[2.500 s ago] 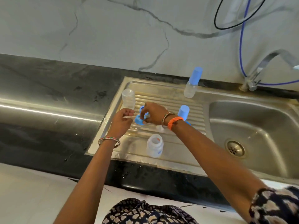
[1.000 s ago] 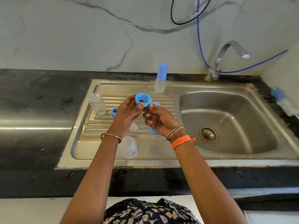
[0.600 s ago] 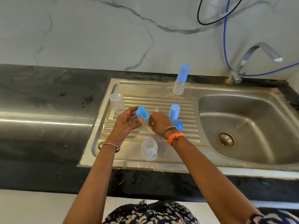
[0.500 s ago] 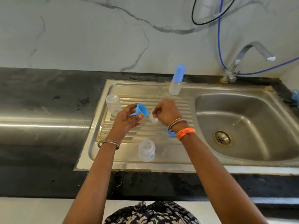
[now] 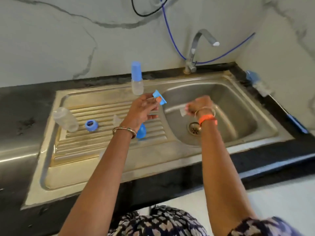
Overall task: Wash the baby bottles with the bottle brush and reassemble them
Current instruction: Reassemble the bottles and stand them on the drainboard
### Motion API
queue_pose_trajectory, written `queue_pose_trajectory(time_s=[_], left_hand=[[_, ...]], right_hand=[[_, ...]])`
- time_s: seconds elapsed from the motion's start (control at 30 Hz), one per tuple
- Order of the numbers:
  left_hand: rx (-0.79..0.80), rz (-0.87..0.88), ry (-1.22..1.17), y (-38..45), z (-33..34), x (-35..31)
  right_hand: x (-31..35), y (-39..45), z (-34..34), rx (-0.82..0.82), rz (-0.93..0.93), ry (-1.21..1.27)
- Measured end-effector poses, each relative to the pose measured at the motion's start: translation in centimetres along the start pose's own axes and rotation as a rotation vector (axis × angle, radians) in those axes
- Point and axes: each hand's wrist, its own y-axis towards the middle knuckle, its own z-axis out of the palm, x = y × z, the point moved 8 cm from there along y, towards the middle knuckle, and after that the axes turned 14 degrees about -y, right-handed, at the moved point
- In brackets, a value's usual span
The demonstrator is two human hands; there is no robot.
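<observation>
Blue collar [image 5: 159, 99] pinched in left hand [image 5: 142, 109], clear teat [image 5: 183, 111] pinched in right hand [image 5: 198, 105] — both held over the sink basin [image 5: 238, 120], probably for rinsing — open bottle [image 5: 65, 119] waiting on the drainboard [image 5: 102, 143].

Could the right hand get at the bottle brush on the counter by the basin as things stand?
Probably, but not freely: the path from the right hand to the bottle brush looks open, yet its fingers already pinch a clear teat.
</observation>
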Motion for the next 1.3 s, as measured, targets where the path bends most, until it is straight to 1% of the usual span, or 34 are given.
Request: queue_pose_trajectory(time_s=[0.03,0.07,0.1,0.13,0.17,0.2,0.23,0.27,0.3,0.33,0.37,0.4,0.47,0.5,0.53,0.57,0.67,0.73,0.8,0.9,0.97,1.03,1.07,1.17,1.23,1.3], left_hand=[[-0.003,-0.015,0.003,0.4,0.5,0.4],[-0.011,-0.029,-0.001,0.6,0.6,0.8],[-0.018,-0.042,-0.02,0.9,0.8,1.0],[-0.02,-0.055,-0.046,0.9,0.9,1.2],[-0.017,-0.066,-0.084,1.0,1.1,1.4],[-0.015,-0.085,-0.128,1.0,1.2,1.7],[-0.019,-0.099,-0.184,1.0,1.2,2.0],[-0.028,-0.115,-0.231,0.8,1.3,2.4],[-0.036,-0.126,-0.272,0.8,1.6,2.7],[-0.046,-0.133,-0.307,0.8,2.0,2.8],[-0.055,-0.154,-0.331,0.7,2.2,3.3],[-0.058,-0.172,-0.331,0.5,2.5,3.7],[-0.038,-0.193,-0.329,0.1,3.3,4.1],[-0.025,-0.196,-0.338,0.0,3.6,4.2],[-0.017,-0.204,-0.348,-0.1,3.7,4.2],[-0.013,-0.21,-0.353,-0.2,3.7,4.3],[-0.008,-0.208,-0.367,-0.6,3.6,4.3],[-0.014,-0.209,-0.417,-0.8,3.3,4.4],[-0.012,-0.194,-0.48,-0.9,3.1,4.2],[-0.011,-0.186,-0.577,-1.0,3.1,3.9],[-0.003,-0.186,-0.586,-1.1,3.5,3.8],[0.012,-0.185,-0.583,-1.2,4.2,3.7],[0.018,-0.178,-0.595,-1.2,4.4,3.6],[0.024,-0.118,-0.69,-0.9,4.0,2.5],[0.044,-0.075,-0.713,-0.7,3.6,1.6],[0.076,-0.041,-0.695,-0.7,3.3,1.0]], right_hand=[[0.7,0.0,-0.4,0.057,0.015,0.007],[1.8,-0.5,-0.5,0.126,-0.007,0.11],[2.1,-0.2,-1.1,0.178,-0.051,0.267],[1.4,-0.4,-1.5,0.204,-0.027,0.389],[-0.1,0.2,-1.9,0.183,0.016,0.355],[-3.1,1.1,-2.3,0.081,0.1,0.064],[-5.3,1.7,-3.1,-0.059,0.178,-0.226],[-6.7,1.9,-4.5,-0.275,0.188,-0.422],[-6.8,1.7,-5.1,-0.404,0.202,-0.434],[-5.7,1.7,-5.1,-0.447,0.147,-0.288],[-4.2,0.7,-4.5,-0.439,0.103,-0.139],[-3.2,0.4,-3.6,-0.358,0.082,0.069],[-0.9,-0.6,-0.8,-0.104,0.042,0.501],[0.3,-1.2,0.5,0.015,0.012,0.621],[1.3,-2.1,1.4,0.091,-0.01,0.667],[2.1,-2.6,1.9,0.146,-0.039,0.661],[4.2,-4.1,2.7,0.203,-0.151,0.561],[4.9,-4.6,3.0,0.164,-0.182,0.439],[5.7,-5.1,3.0,0.08,-0.27,0.243],[7.9,-6.2,2.3,-0.035,-0.474,-0.049],[9.2,-7.2,2.3,-0.044,-0.6,-0.277],[10.0,-7.9,2.4,-0.058,-0.681,-0.461],[10.1,-8.0,2.0,-0.105,-0.68,-0.491],[10.3,-7.9,0.4,-0.245,-0.629,-0.455],[10.5,-7.8,0.5,-0.233,-0.631,-0.45],[10.6,-7.8,1.6,-0.137,-0.635,-0.487]])
